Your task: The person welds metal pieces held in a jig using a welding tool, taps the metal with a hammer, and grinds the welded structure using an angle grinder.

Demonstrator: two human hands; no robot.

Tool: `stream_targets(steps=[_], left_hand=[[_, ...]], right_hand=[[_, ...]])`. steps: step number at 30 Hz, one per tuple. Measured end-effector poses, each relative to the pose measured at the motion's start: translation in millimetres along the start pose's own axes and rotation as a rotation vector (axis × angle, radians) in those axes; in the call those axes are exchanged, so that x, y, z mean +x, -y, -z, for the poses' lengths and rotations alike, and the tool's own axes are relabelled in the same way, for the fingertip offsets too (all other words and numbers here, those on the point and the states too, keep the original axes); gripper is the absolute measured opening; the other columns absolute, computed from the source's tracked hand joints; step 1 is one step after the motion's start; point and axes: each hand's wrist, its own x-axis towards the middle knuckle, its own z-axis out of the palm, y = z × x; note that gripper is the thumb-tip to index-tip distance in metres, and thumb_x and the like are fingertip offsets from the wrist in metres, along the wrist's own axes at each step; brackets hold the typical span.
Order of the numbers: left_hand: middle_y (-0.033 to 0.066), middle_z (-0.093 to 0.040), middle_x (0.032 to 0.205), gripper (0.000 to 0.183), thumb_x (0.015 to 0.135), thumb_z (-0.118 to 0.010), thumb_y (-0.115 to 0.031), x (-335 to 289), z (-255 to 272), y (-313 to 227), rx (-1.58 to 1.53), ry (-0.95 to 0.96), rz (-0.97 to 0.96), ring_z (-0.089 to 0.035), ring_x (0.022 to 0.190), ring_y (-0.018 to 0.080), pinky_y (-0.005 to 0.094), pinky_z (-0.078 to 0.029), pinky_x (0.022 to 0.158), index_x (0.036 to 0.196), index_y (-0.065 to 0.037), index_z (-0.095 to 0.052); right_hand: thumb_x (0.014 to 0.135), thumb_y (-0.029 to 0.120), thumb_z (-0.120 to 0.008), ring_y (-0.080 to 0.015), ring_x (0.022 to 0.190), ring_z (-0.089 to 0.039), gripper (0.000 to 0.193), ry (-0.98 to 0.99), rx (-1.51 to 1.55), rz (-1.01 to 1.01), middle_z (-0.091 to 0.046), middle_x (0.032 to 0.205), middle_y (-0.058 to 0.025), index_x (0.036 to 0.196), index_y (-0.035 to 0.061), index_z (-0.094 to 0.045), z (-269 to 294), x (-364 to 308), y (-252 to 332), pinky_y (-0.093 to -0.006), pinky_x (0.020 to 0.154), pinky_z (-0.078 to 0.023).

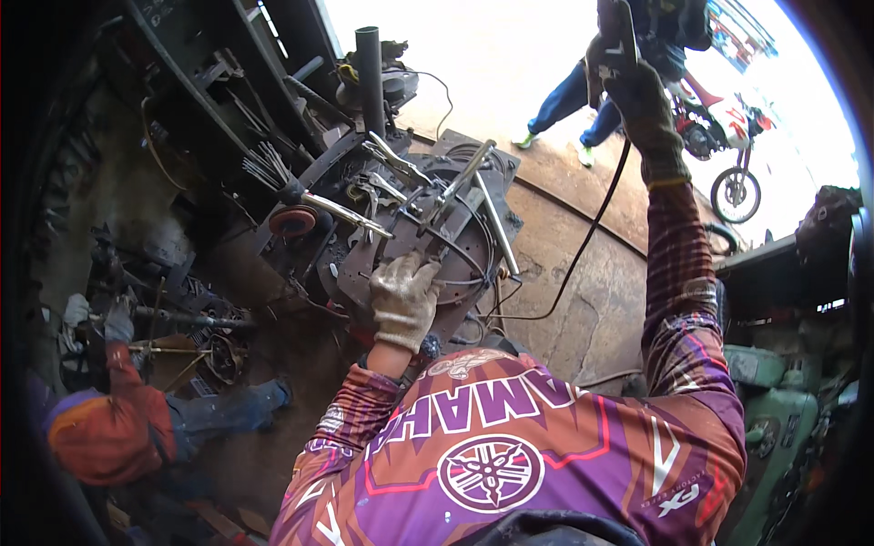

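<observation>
My left hand (405,300), in a pale work glove, rests on a dark round metal plate (355,282) with its fingers bent down. Whatever lies under the fingertips is hidden. Several silver locking pliers (348,215) are clamped around the metal pieces just beyond this hand. My right hand (645,105), also gloved, is raised high at the upper right. It is closed round a grey handheld tool (619,45), whose exact kind I cannot make out. From near that hand a black cable (596,223) hangs down toward the bench.
An upright dark pipe (369,82) and a bundle of thin rods (264,166) stand beyond the plate. At the left, another person (118,437) handles metal parts. Someone in blue trousers (557,98) stands outside near a motorcycle (728,136). A green machine (778,437) is at the right.
</observation>
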Motion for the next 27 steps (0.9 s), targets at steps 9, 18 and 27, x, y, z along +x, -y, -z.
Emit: stream_targets(steps=[9,18,27], left_hand=[[0.0103,-0.071,0.111,0.030,0.066,-0.080,-0.020,4.6,3.5,-22.9,0.124,0.011,0.126,-0.064,0.109,0.0297,0.0484,-0.049,0.091,0.094,-0.012,-0.074],[0.0052,-0.064,0.130,0.034,0.074,-0.077,-0.023,10.0,1.2,-40.6,0.265,0.190,0.371,-0.055,0.125,0.0283,0.0511,-0.039,0.105,0.107,-0.017,-0.070],[0.0030,-0.062,0.133,0.029,0.074,-0.076,-0.022,1.2,-5.0,-50.0,0.306,0.195,0.418,-0.054,0.125,0.0261,0.0478,-0.039,0.106,0.102,-0.018,-0.072]], right_hand=[[0.088,0.017,-0.066,-0.0184,0.086,-0.066,0.030,-0.080,0.292,0.225,-0.070,0.099,-0.0082,0.117,0.0103,-0.069,-109.8,158.4,23.3,-0.0342,0.075,-0.052],[0.085,0.018,-0.063,-0.0263,0.088,-0.069,0.028,0.014,0.549,0.294,-0.072,0.098,-0.0121,0.112,0.0146,-0.072,-238.9,221.8,64.9,-0.0383,0.077,-0.053],[0.088,0.010,-0.064,-0.0142,0.087,-0.061,0.029,0.257,0.880,0.154,-0.067,0.098,-0.0026,0.117,0.0113,-0.068,-277.4,214.9,96.7,-0.0320,0.075,-0.052]])
